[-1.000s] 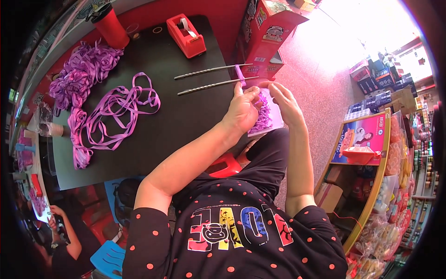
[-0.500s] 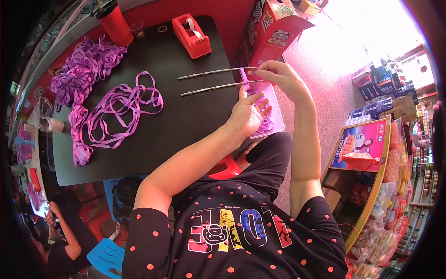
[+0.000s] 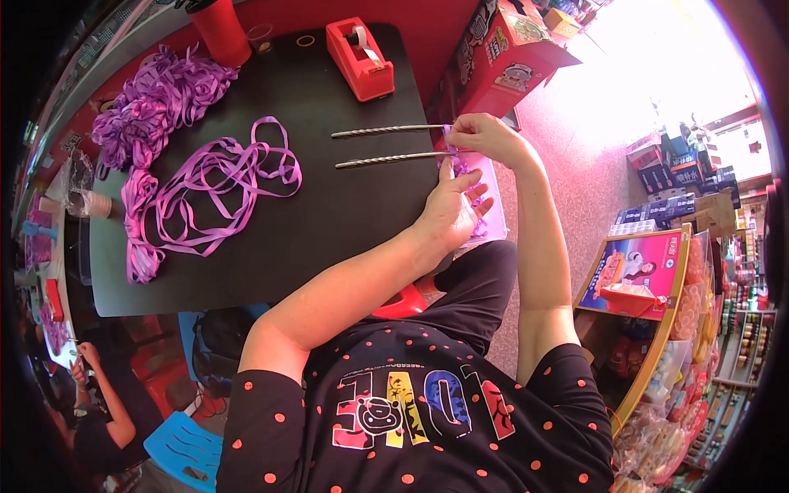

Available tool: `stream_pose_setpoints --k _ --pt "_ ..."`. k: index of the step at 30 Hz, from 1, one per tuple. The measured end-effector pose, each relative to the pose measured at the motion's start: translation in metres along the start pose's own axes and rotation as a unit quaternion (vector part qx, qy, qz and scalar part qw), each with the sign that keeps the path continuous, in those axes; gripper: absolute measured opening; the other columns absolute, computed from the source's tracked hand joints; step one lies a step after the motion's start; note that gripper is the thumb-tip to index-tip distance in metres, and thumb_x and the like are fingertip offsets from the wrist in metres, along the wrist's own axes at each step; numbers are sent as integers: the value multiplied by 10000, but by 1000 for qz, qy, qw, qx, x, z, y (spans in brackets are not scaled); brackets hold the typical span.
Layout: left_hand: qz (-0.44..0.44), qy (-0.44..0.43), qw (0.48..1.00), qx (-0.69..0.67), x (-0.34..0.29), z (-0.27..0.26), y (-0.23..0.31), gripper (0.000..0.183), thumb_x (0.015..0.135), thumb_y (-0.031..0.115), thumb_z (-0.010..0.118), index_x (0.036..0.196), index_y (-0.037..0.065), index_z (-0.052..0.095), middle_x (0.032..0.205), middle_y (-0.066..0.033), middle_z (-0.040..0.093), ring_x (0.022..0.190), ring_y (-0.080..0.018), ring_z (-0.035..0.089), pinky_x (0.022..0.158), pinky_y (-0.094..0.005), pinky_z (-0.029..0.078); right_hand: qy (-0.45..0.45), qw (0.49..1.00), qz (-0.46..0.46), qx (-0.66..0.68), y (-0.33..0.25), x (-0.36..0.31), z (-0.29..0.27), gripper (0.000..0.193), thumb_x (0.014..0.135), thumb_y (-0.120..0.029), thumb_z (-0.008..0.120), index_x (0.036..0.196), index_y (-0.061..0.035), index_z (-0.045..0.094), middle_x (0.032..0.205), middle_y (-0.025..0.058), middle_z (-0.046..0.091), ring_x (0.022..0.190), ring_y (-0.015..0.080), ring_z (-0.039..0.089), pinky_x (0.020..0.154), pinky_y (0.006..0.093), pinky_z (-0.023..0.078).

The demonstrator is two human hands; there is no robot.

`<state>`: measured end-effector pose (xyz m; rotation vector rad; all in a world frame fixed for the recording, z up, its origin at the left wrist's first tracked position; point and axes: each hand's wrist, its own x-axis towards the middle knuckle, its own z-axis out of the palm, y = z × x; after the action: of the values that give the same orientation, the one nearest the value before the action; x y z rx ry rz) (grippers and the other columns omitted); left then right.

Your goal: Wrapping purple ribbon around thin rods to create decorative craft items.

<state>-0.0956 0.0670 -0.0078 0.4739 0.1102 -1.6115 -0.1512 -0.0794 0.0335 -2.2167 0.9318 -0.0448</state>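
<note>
Ribbon (image 3: 448, 133), purple, spanned two metal rods (image 3: 386, 130) at the right edge of the desk (image 3: 320, 222); we pinched it in our right hand (image 3: 493, 141), while our left hand (image 3: 452, 207), its grip released, lay beside the rods.

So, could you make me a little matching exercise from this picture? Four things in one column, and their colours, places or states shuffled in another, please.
Column one
1. Tape dispenser
2. Rods
3. Ribbon heap
4. Left hand

Column two
A. Purple, on the left of the table
B. Open, not clenched
C. Red, near the table's far edge
D. Metal, twisted, lying side by side

Pairs: 1-C, 2-D, 3-A, 4-B
</note>
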Motion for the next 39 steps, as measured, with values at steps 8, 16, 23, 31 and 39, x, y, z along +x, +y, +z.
stream_pose_setpoints --k 8,16,23,31,39 --pt "-3 -37 999 -3 3 -5 1 863 860 66 562 1481 329 25 1166 -46 433 1016 -206 433 865 -404 402 107 991 37 -67 -6 -12 16 324 815 -294 679 892 20 679 722 79 636 648 118 555 628 288 450" --pt "-23 -67 997 -17 0 -4 6 842 798 -14 515 1453 339 122 1116 -44 493 972 -198 515 877 -404 410 -3 854 36 519 52 -18 30 310 955 -276 516 1127 -40 621 1026 48 643 872 144 592 736 288 490" --pt "-38 -36 998 -40 -5 -1 7 665 805 15 537 1371 270 299 1031 -29 554 1005 -188 538 897 -388 423 -11 809 -1 588 52 -6 80 281 919 -163 564 1171 -43 605 1087 32 619 1002 120 564 880 262 460" --pt "-45 -31 997 -46 -6 1 8 719 813 25 535 1413 291 241 1017 -25 568 983 -186 552 902 -384 425 22 748 16 664 56 -5 81 206 885 -157 626 1064 -57 632 969 15 647 843 106 595 738 257 509" --pt "-23 -44 999 -10 -5 -2 5 814 793 32 542 1448 321 156 1037 -25 520 945 -170 525 847 -364 416 -104 750 90 647 60 8 42 131 862 -164 647 912 -44 631 833 65 661 737 161 636 656 283 518"
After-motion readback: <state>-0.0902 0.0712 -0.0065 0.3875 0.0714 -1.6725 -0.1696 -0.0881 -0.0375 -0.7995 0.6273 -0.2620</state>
